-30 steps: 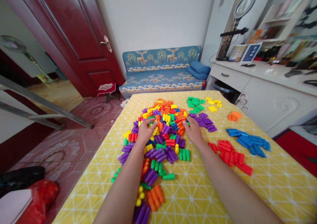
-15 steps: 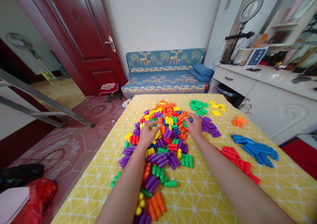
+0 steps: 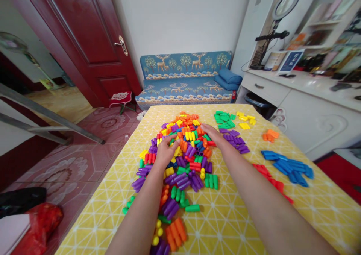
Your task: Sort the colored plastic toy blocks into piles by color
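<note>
A heap of plastic toy blocks (image 3: 183, 179) in purple, orange, green, red, yellow and blue covers the middle of the table. My left hand (image 3: 166, 150) rests at the heap's left side, thumb and fingers apart, with nothing visibly gripped. On the far right of the heap lies my right hand (image 3: 213, 135), its fingers stretched out over orange and red pieces; its fingertips are partly hidden. Beside it, to the right, is a group of purple blocks (image 3: 235, 140). Beyond lie green blocks (image 3: 224, 119) and yellow blocks (image 3: 245, 119).
Separate groups of orange blocks (image 3: 270, 135), blue blocks (image 3: 289, 167) and red blocks (image 3: 275, 181) lie on the right of the yellow tablecloth (image 3: 225, 221). Past the far edge stands a blue sofa (image 3: 180, 85). A white dresser (image 3: 313, 116) flanks the table's right side.
My right hand has moved left, from beside the purple group onto the heap, and the blue piece seen at its fingers no longer shows there. My left hand stays nearly in place.
</note>
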### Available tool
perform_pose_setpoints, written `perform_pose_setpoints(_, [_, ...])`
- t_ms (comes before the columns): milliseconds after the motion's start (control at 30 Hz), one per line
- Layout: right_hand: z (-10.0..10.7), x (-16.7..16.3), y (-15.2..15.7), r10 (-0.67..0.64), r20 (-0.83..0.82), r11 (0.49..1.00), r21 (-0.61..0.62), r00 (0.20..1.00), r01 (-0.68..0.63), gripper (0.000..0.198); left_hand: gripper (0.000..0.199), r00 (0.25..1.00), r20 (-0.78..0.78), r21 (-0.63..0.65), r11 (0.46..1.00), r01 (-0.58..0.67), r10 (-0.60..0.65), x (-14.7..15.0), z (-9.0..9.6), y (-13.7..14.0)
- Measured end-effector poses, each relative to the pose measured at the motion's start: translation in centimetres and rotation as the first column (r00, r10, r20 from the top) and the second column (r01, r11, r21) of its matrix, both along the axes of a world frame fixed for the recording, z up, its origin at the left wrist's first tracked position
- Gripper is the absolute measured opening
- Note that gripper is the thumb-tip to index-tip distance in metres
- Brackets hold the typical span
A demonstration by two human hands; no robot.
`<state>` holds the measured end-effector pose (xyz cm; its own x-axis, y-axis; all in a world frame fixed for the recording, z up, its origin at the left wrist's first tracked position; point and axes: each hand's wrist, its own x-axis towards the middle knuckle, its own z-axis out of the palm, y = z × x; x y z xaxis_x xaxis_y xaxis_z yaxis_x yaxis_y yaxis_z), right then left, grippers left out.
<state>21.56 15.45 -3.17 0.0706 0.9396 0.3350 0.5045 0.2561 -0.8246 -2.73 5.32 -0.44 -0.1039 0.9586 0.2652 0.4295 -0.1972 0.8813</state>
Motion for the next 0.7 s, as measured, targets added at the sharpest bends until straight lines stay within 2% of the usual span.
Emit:
perform_pose_setpoints(100, [-0.2,-2.5,-1.3,0.039,0.056,0.997,-0.073,0.998,-0.034,0.061,0.037,1.000,0.014,0.020,1.000,-0.002,0.002,-0.1,-0.2,0.2])
perform_pose_setpoints(167, [-0.3,-3.9,-2.3,0.019,0.123,0.995,-0.097,0.992,-0.007,0.065,0.038,1.000,0.002,0.035,0.999,-0.007,0.007,-0.1,-0.2,0.1])
perform_pose_setpoints(400, [-0.2,-6.2,-5.3,-0.038,0.245,0.995,-0.081,0.969,0.059,0.059,0.035,0.999,-0.027,0.057,0.998,-0.032,0.034,-0.3,0.1,0.1])
perform_pose_setpoints(500, [0.2,-7.0,-6.1,-0.022,0.277,0.991,-0.117,0.961,0.057,0.063,0.034,0.998,-0.037,0.075,0.996,-0.053,0.056,-0.5,-0.1,0.2])
perform_pose_setpoints(600, [1.0,-7.2,-7.1,0.055,0.231,0.979,-0.204,0.971,-0.007,0.067,0.034,0.997,-0.050,0.075,0.996,-0.050,0.054,-0.7,-0.1,0.3])
perform_pose_setpoints(700, [1.9,-6.4,-8.6,0.198,0.073,0.952,-0.253,0.977,-0.174,0.067,0.034,0.997,-0.055,0.074,0.996,-0.047,0.051,-0.7,0.1,0.2])
